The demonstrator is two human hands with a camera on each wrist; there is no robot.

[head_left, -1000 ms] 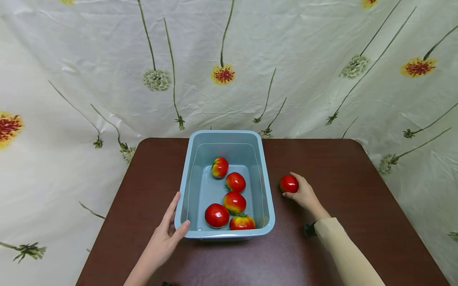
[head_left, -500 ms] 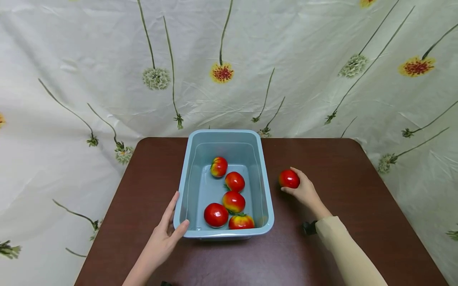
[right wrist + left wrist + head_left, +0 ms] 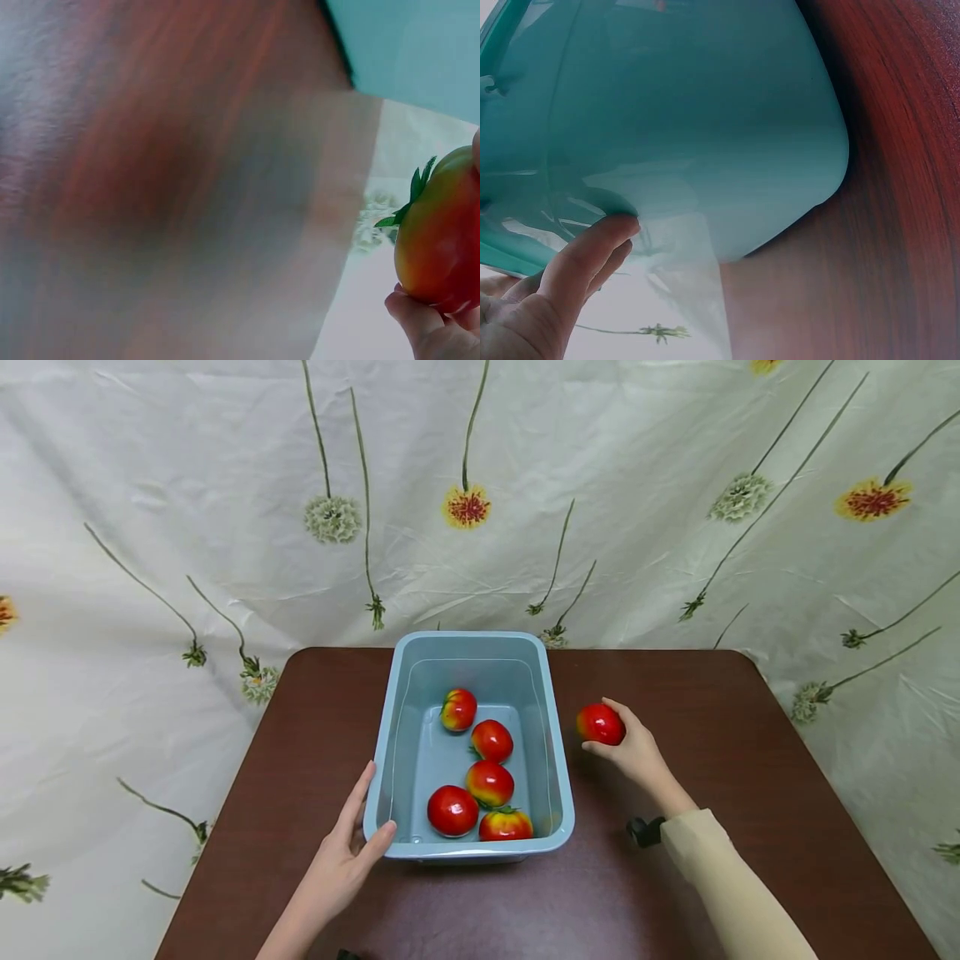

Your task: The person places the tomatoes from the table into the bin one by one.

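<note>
My right hand [image 3: 637, 752] pinches a red tomato [image 3: 600, 724] between thumb and fingers, just right of the light blue plastic bin [image 3: 558, 752]. In the right wrist view this tomato [image 3: 442, 232] shows a yellowish end and green leaves, and it appears held above the tabletop. My left hand [image 3: 341, 852] touches the bin's near left corner, thumb at the rim and fingers straight along the outside. Against the bin's outer wall [image 3: 705, 112], the left fingers [image 3: 592, 259] show in the left wrist view. Several red and yellow tomatoes [image 3: 491, 783] lie inside the bin.
The bin stands on a dark brown table [image 3: 465, 914] with rounded far corners. Behind the table hangs a pale curtain [image 3: 637, 468] printed with flowers. A black strap-like object [image 3: 645, 832] sits at my right wrist.
My right hand has risen slightly with the tomato and shifted a little left, closer to the bin. The tomato has tilted, so more yellow shows. My left hand and the bin stay put.
</note>
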